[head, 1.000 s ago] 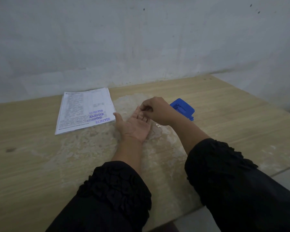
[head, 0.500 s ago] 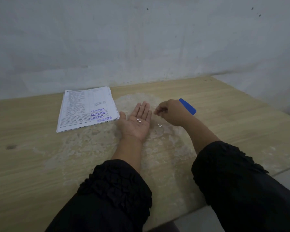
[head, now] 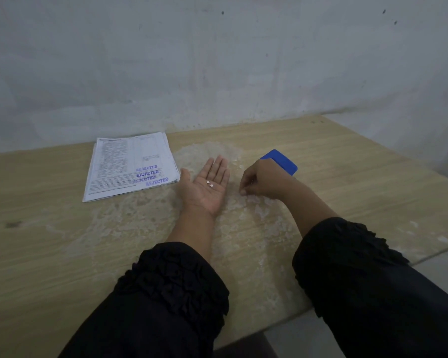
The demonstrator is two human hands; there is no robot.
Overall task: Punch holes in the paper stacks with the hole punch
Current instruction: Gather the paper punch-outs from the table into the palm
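My left hand [head: 207,187] lies palm up on the table with its fingers straight, and two small white paper dots [head: 209,183] rest in the palm. Just to its right, my right hand [head: 263,180] has its fingers curled down to the table top, and the fingertips pinch a small white paper dot [head: 241,193]. The blue hole punch [head: 281,161] stands right behind my right hand, which hides part of it. A stack of printed paper [head: 130,167] stamped "REJECTED" in blue lies flat to the left of my left hand.
The wooden table [head: 62,241] has a pale worn patch under both hands. A grey wall runs along its far edge. The table's right edge and the floor [head: 437,267] show at the lower right.
My right hand left two dots in my left palm, moved right and came down onto the table where more dots lay. My left hand stayed palm up.
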